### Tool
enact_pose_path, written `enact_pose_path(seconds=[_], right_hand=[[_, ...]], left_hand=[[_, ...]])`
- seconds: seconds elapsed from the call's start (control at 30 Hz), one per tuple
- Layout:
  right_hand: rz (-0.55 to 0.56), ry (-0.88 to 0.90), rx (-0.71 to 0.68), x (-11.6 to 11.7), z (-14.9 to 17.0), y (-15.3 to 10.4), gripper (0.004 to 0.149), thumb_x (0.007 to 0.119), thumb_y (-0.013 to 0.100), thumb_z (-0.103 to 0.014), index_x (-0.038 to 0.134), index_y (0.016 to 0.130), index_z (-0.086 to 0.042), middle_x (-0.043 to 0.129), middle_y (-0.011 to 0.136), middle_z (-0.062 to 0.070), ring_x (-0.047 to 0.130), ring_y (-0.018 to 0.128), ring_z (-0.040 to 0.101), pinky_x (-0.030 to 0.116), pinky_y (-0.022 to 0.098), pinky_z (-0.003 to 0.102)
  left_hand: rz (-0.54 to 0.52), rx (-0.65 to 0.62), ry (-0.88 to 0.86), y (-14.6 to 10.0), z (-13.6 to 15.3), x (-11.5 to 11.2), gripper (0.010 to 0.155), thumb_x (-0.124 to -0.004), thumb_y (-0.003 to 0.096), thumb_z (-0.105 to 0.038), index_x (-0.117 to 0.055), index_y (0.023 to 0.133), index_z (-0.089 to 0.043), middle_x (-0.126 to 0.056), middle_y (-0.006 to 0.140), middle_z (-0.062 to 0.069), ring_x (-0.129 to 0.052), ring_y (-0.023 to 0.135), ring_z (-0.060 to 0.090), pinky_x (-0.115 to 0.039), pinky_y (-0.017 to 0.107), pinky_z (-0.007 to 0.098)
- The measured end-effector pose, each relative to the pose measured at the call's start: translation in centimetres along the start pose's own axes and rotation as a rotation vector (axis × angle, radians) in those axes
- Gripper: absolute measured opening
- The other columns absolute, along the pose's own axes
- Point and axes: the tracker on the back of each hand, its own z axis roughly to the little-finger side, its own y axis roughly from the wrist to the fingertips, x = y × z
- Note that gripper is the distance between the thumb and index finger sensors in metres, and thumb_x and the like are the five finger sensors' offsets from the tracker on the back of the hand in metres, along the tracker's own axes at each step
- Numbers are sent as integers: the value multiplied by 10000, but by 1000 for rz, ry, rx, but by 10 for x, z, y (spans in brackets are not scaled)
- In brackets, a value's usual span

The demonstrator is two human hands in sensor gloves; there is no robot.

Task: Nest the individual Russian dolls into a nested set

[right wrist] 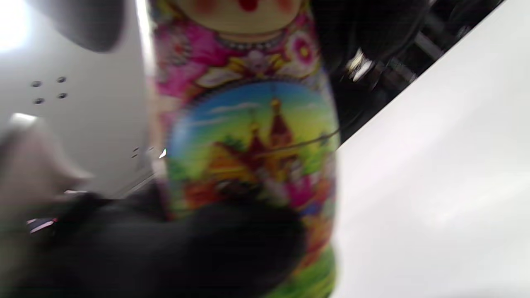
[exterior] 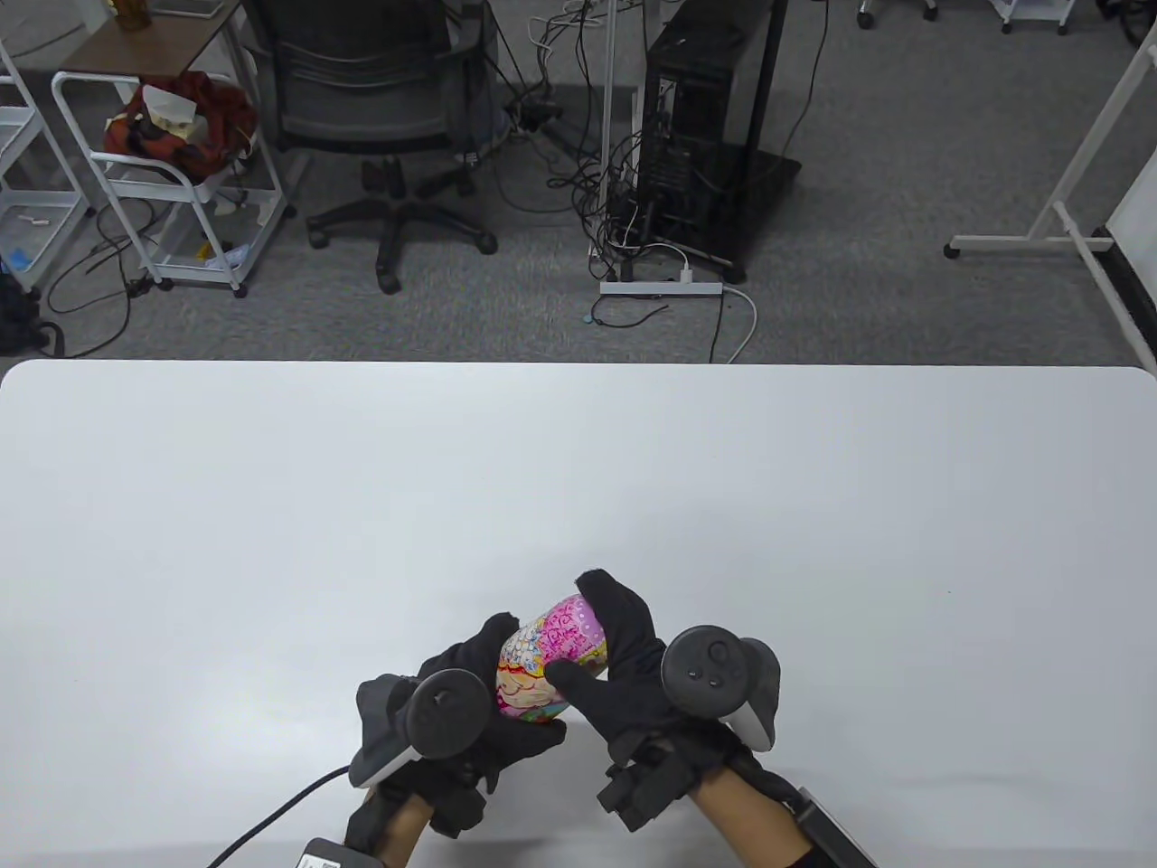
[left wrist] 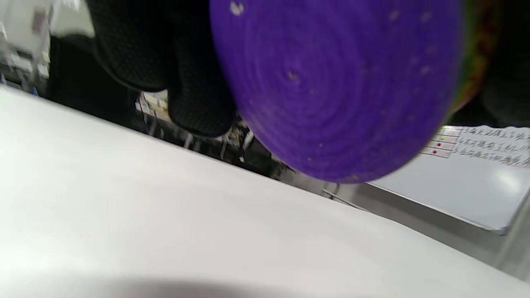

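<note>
A painted doll (exterior: pixel 545 658) is held between both hands just above the white table (exterior: pixel 271 542), low in the middle of the table view. The left hand (exterior: pixel 452 705) is wrapped around its lower part, its fingers (left wrist: pixel 198 99) seen beside the purple base (left wrist: pixel 331 82). The right hand (exterior: pixel 633 660) is closed over the upper part, fingers (exterior: pixel 610 601) curled across the pink top and thumb pressed against the side.

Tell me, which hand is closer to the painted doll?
Neither: both touch it. The left hand holds the lower end of the doll; the right hand wraps its upper end, fingers over the top. It is tilted, lifted off the table.
</note>
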Motion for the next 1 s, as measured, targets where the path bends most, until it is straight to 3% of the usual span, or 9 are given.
enact_pose_path(seconds=[0.07,0.13,0.23,0.33,0.43,0.63,0.87,1.0], right_hand=[[38,-28,-19,-6,-4,3,783,817,465,-517,292,1029,-381,357,1088,207,727,905,448,667,661,581],[111,-153,6,-13,-14,11,770,816,462,-539,327,1032,-372,399,1080,210,769,878,435,691,649,568],[200,-367,90,-19,-21,29,769,818,460,-544,334,1032,-368,406,1079,206,772,874,427,691,650,563],[251,-583,236,-19,-14,55,778,815,459,-547,305,1027,-396,372,1097,167,739,915,403,667,686,550],[279,-739,373,-15,4,79,780,799,463,-560,276,1023,-417,347,1108,141,722,938,381,658,709,532],[303,-850,569,0,34,106,791,779,471,-569,250,1031,-393,335,1110,137,735,934,376,675,707,518],[323,-1002,560,11,31,110,816,765,454,-615,258,1036,-348,370,1095,146,790,887,345,719,675,490],[300,-965,577,8,34,108,820,759,453,-617,231,1030,-371,349,1102,140,767,900,342,698,682,500]], left_hand=[[-15,-8,-44,1,4,-1,1195,-840,263,-828,-356,1075,-99,-757,1008,107,-925,845,303,-736,681,553],[-49,34,-24,1,1,2,1180,-809,298,-811,-299,1092,-102,-689,1065,114,-855,926,311,-665,707,603],[-114,94,161,3,1,7,1150,-764,332,-794,-252,1101,-109,-575,1114,167,-740,992,377,-589,712,655],[-75,147,286,3,8,4,1141,-725,357,-804,-187,1105,-130,-392,1153,206,-552,1054,439,-454,715,715],[19,206,274,4,10,-1,1158,-700,374,-806,-91,1094,-133,-265,1163,227,-425,1074,475,-348,713,748],[60,216,285,6,14,-1,1126,-689,378,-804,-133,1108,-152,-222,1164,218,-373,1078,473,-298,707,754],[57,217,264,6,13,-1,1106,-691,380,-797,-165,1115,-158,-232,1166,215,-381,1078,471,-290,704,757],[69,214,278,7,12,-3,1102,-687,382,-796,-161,1114,-162,-233,1168,208,-382,1079,466,-290,705,757]])
